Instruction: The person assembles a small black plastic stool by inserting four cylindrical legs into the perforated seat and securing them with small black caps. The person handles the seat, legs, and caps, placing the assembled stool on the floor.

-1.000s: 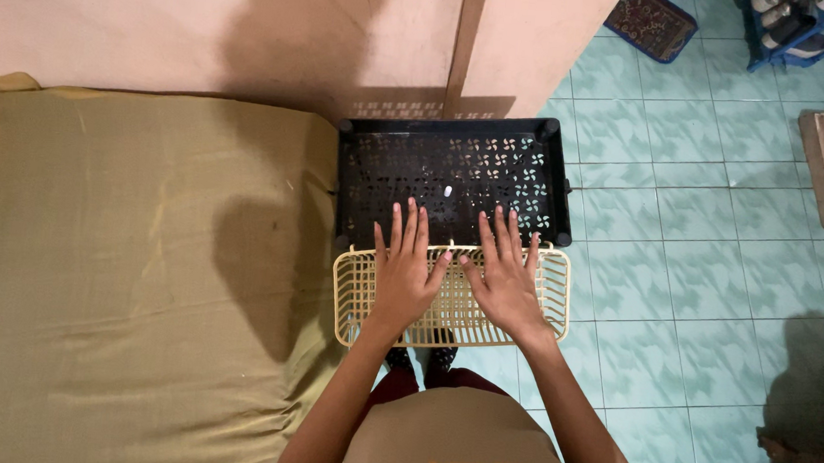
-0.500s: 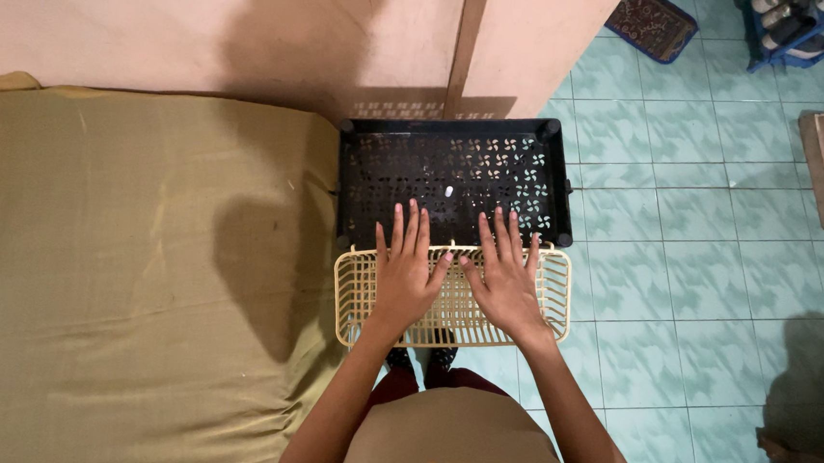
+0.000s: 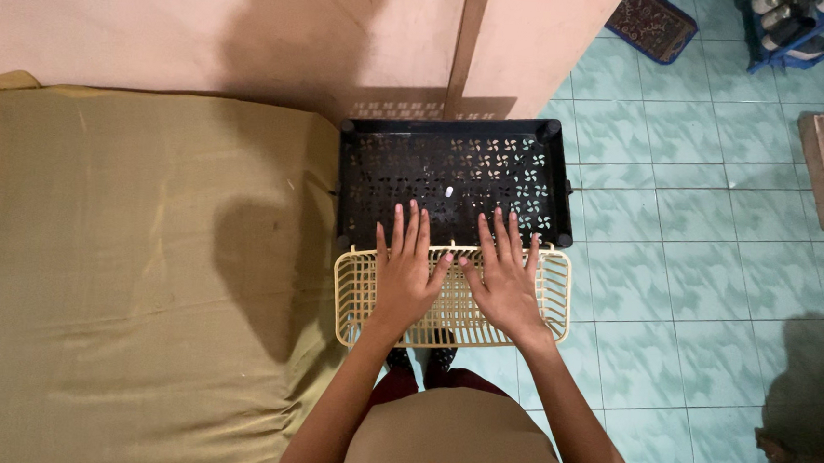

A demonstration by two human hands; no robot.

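Teal tiled floor (image 3: pixel 699 281), olive mattress (image 3: pixel 129 270) alongside: no change from earlier, left hand (image 3: pixel 407 278) and right hand (image 3: pixel 503 284) still flat, fingers spread, empty. Both hover over cream slotted plastic basket (image 3: pixel 354 300), fingertips reaching black perforated plastic crate (image 3: pixel 455 172) behind.

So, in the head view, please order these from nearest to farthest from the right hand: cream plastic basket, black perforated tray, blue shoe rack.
1. Cream plastic basket: directly under the right hand.
2. Black perforated tray: just ahead, near the fingertips.
3. Blue shoe rack: far top right corner.
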